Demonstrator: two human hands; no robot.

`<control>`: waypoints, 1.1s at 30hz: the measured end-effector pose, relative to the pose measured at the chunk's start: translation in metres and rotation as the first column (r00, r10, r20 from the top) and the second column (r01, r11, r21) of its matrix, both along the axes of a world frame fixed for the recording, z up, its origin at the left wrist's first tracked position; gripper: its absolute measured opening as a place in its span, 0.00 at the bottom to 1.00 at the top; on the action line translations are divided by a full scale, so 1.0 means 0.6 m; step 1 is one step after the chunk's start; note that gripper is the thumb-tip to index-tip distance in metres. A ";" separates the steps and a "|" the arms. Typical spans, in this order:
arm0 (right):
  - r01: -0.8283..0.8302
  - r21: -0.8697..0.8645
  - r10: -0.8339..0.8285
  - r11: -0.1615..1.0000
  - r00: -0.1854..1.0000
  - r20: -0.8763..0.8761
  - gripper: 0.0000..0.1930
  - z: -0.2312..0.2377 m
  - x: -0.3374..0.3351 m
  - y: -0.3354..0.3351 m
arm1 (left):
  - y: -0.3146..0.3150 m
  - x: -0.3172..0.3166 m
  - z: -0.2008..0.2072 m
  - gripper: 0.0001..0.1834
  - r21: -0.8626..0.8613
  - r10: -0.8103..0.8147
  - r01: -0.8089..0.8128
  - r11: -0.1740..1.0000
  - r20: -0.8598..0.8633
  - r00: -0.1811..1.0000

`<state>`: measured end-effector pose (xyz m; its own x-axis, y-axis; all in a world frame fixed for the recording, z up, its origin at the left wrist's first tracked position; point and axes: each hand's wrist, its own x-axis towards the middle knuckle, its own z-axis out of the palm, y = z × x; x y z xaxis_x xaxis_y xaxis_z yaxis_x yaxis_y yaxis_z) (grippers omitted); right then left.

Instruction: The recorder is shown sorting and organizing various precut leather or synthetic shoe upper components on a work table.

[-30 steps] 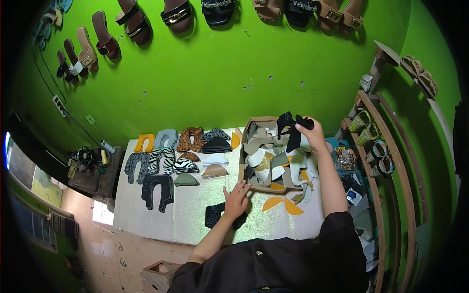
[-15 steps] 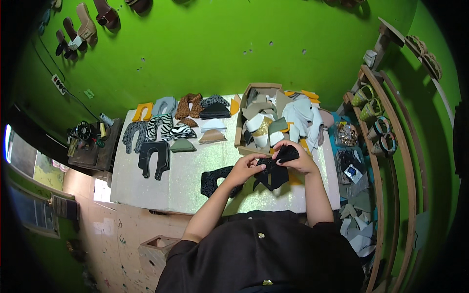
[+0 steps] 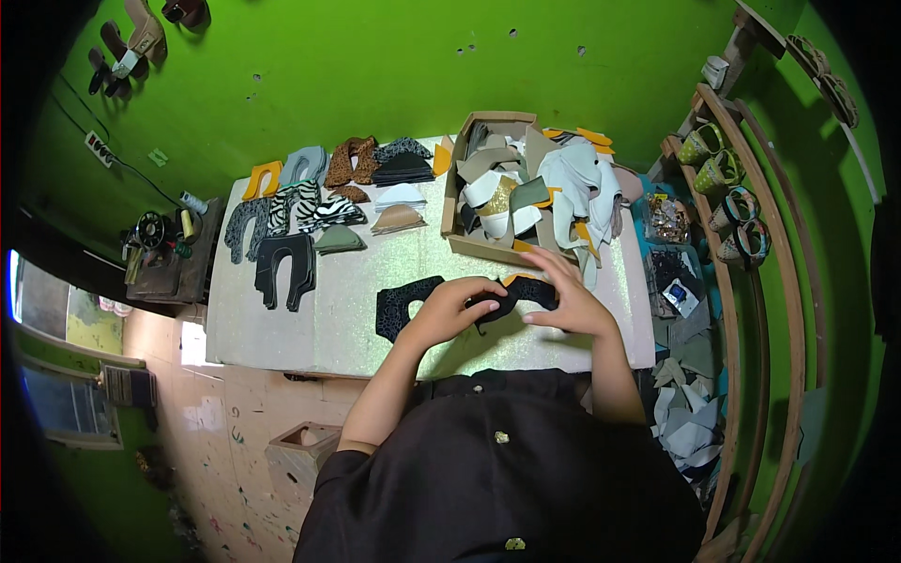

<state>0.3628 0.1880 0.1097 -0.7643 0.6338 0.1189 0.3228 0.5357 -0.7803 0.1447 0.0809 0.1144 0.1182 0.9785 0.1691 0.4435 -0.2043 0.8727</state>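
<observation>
Over the near middle of the table, my left hand pinches a black, U-shaped-looking material piece between thumb and fingers. The piece's patterned right end reaches toward my right hand. That hand is open, thumb and fingers spread around this end; whether they touch it I cannot tell. Left of my left hand lies a black patterned U-shaped piece, partly hidden by the hand. A bit of yellow-orange material shows behind the black piece.
Stacks of U-shaped cutouts and half-round pieces cover the table's left and back. Behind my hands stands a cardboard box heaped with scraps. A wooden rack with sandals rises at the right; a sewing machine stands far left.
My right hand has let go of the black piece and spread its fingers. The piece, which was held up folded in both hands, is now lower and flatter. The whole view has shifted.
</observation>
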 end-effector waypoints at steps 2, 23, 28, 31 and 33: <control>-0.219 0.015 0.216 0.976 0.971 0.107 0.40 0.003 -0.031 -0.006 | -0.010 -0.004 0.018 0.12 -0.008 -0.010 0.009 1.000 -0.024 1.000; -0.202 -0.591 0.174 0.781 0.979 -0.105 0.09 -0.039 -0.140 -0.028 | -0.157 -0.026 -0.078 0.15 0.052 0.351 -0.355 0.934 0.069 0.934; -0.080 -0.646 0.114 0.759 0.993 0.011 0.13 -0.050 -0.145 -0.041 | -0.175 -0.012 -0.099 0.15 -0.298 0.310 -0.247 0.922 0.189 0.932; -0.120 -0.688 0.104 0.715 0.992 -0.065 0.17 -0.062 -0.142 -0.053 | -0.183 -0.005 -0.111 0.19 -0.313 0.483 -0.410 0.857 0.206 0.851; -0.143 -0.756 0.070 0.639 0.989 -0.128 0.17 -0.064 -0.144 -0.059 | -0.191 -0.012 -0.109 0.21 -0.360 0.521 -0.435 0.825 0.188 0.832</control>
<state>0.2765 0.1524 0.0711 -0.8433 0.4425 -0.3051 0.2205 -0.2328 -0.9472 0.1376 -0.0337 0.0491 -0.3856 0.9058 -0.1757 0.1588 0.2527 0.9544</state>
